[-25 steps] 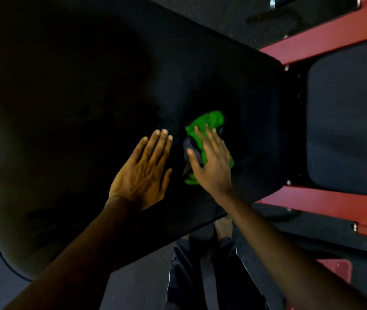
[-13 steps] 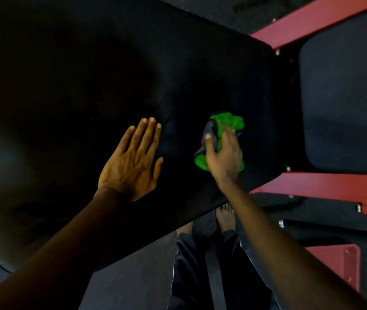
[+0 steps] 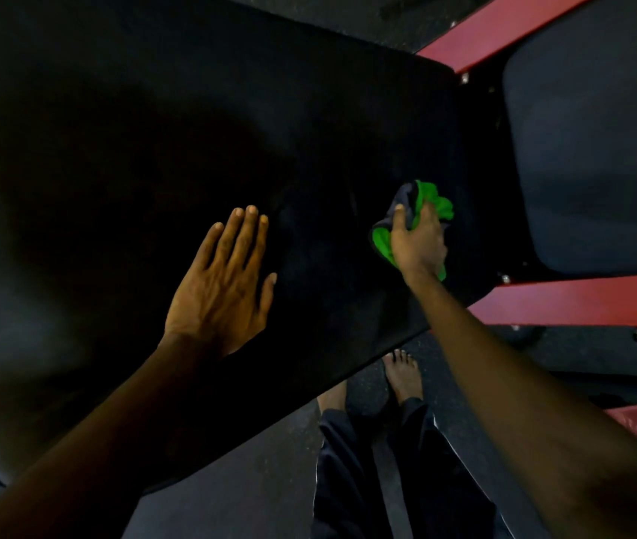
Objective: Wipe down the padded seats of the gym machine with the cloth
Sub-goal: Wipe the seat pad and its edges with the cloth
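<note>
Our left hand [image 3: 223, 289] lies flat on big black pad [image 3: 153, 130], fingers straight, holding nothing. Our right hand [image 3: 417, 243] grips green cloth [image 3: 435, 204] near pad's edge.

Trousers [image 3: 351, 480]: hanging dark and loose, a thin pale stripe running down each outer seam.
Feet [image 3: 404, 377]: going bare.
Arms [image 3: 522, 383]: showing bare from left grip [image 3: 219, 289] and right grip [image 3: 417, 243] to the frame's edge.
</note>
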The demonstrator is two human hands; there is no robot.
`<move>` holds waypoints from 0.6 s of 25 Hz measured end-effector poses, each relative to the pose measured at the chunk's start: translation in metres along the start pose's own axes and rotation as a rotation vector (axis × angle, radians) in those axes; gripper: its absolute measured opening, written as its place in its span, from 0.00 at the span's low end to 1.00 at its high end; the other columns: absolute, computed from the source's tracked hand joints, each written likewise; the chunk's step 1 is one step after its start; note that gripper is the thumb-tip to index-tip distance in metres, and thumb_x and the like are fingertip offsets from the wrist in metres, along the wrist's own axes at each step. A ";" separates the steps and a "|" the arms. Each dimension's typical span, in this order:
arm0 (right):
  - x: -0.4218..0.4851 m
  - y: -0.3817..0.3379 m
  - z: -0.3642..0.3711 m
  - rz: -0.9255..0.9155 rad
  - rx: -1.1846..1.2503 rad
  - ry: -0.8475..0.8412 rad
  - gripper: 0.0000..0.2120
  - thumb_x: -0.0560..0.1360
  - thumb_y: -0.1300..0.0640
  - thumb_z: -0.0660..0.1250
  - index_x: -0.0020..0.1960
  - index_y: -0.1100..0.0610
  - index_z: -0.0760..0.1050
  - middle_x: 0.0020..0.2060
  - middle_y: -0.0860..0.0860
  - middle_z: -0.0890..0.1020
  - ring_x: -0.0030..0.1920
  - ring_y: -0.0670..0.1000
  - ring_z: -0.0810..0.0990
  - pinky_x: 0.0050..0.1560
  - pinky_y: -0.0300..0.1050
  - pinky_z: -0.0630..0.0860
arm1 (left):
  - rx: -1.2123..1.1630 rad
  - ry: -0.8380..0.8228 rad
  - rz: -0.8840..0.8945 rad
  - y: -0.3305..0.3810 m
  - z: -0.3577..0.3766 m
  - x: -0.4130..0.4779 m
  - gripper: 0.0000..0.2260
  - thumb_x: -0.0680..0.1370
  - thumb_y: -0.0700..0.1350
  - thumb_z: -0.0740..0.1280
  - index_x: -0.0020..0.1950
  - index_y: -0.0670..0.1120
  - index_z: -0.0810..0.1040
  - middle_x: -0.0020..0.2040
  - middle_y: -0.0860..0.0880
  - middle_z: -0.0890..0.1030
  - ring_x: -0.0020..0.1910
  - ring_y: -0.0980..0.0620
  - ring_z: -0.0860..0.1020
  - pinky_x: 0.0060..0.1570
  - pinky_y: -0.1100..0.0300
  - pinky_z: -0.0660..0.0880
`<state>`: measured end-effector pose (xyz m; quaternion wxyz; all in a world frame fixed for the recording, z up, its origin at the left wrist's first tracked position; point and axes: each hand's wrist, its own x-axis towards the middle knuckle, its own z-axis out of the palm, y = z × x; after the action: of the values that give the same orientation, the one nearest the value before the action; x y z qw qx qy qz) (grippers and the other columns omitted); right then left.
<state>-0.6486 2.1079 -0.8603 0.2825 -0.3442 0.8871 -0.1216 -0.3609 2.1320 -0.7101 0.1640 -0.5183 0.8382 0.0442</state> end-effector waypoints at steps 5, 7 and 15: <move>-0.114 0.032 -0.011 -0.414 0.005 -0.068 0.31 0.81 0.37 0.55 0.78 0.52 0.67 0.76 0.54 0.69 0.77 0.55 0.66 0.74 0.55 0.66 | -0.189 0.033 0.034 0.036 -0.006 0.016 0.32 0.81 0.54 0.55 0.81 0.37 0.59 0.81 0.38 0.59 0.81 0.42 0.57 0.79 0.48 0.53; -0.127 0.045 -0.016 -0.486 -0.023 -0.119 0.30 0.81 0.36 0.53 0.79 0.48 0.63 0.78 0.50 0.67 0.79 0.52 0.62 0.76 0.54 0.63 | -0.170 -0.003 0.123 0.050 0.000 0.026 0.31 0.82 0.53 0.53 0.81 0.38 0.58 0.81 0.39 0.58 0.81 0.43 0.56 0.80 0.50 0.51; -0.031 0.031 -0.009 -0.217 0.049 -0.015 0.31 0.79 0.41 0.60 0.77 0.57 0.68 0.75 0.56 0.71 0.75 0.58 0.69 0.72 0.57 0.70 | -0.030 -0.121 0.116 0.061 0.014 0.034 0.30 0.85 0.55 0.39 0.82 0.38 0.38 0.82 0.39 0.39 0.82 0.44 0.40 0.81 0.48 0.42</move>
<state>-0.6524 2.1520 -0.8532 0.2825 -0.4322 0.8393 -0.1704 -0.4261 2.1341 -0.7398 0.2037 -0.4676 0.8546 0.0975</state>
